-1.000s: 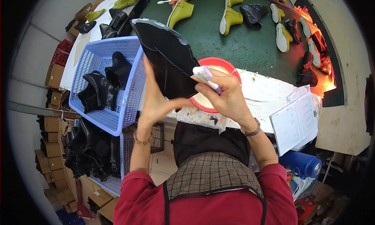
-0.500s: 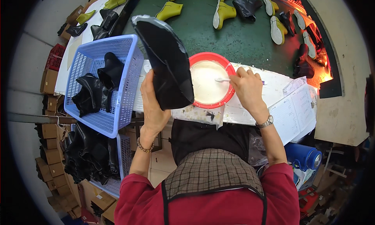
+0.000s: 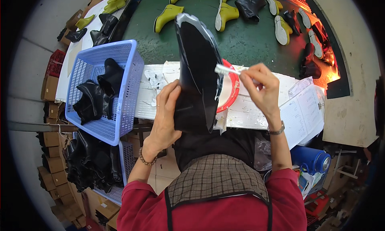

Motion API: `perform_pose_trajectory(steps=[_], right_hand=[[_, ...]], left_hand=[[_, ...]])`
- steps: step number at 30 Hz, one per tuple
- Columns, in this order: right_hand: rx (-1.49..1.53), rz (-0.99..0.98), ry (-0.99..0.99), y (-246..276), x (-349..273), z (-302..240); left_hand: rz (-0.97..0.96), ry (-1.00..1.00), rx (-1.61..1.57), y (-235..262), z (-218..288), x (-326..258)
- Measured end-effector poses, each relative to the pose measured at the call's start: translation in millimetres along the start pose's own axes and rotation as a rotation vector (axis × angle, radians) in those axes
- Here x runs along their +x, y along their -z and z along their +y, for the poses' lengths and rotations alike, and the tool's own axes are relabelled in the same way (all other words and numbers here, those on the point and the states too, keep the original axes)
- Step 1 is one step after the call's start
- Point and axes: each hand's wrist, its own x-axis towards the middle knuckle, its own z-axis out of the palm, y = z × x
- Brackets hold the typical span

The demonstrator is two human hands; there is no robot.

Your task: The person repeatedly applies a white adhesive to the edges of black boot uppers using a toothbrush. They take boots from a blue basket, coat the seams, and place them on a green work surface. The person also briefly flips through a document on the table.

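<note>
My left hand (image 3: 163, 114) is closed around a black boot upper (image 3: 194, 90), raised over the white table with its sole side facing up. Wet white adhesive coats the curved far end and right margin of the boot. In my right hand (image 3: 262, 86) a toothbrush (image 3: 227, 70) is pinched by its handle, its bristle head at the right margin of the boot. Behind the boot, partly hidden, a red-rimmed bowl (image 3: 234, 94) of white liquid sits on the white table (image 3: 250, 110).
Two blue baskets, an upper one (image 3: 131, 76) and a lower one (image 3: 128, 157), hold black boots at left. Yellow boots (image 3: 227, 16) and black ones lie on the green belt (image 3: 192, 2), by a glowing heater (image 3: 333, 72). Papers (image 3: 302, 114) and a blue flask (image 3: 311, 159) are at right.
The boot has come nearer and moved right, now covering much of the bowl. My right hand has lifted the toothbrush from over the bowl to the boot's margin. Boots on the belt have shifted slightly left.
</note>
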Motion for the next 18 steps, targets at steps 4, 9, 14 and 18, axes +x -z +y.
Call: perform_pose_trajectory(steps=[4, 9, 14, 18], right_hand=[[0.022, 0.104, 0.093, -4.1, 32.7, 5.3], [0.177, 0.022, 0.156, -12.7, 17.7, 0.3], [0.301, -0.061, 0.131, -21.3, -14.4, -5.0], [0.293, -0.108, 0.115, -20.4, -26.0, -11.6]], left_hand=[[-0.016, -0.007, -0.090, -1.7, -2.6, -2.7], [0.079, 0.025, 0.058, -0.7, -9.3, 5.3], [0.217, 0.008, 0.036, -4.9, -20.6, 17.5], [0.422, -0.126, -0.045, -13.4, -28.4, 27.4]])
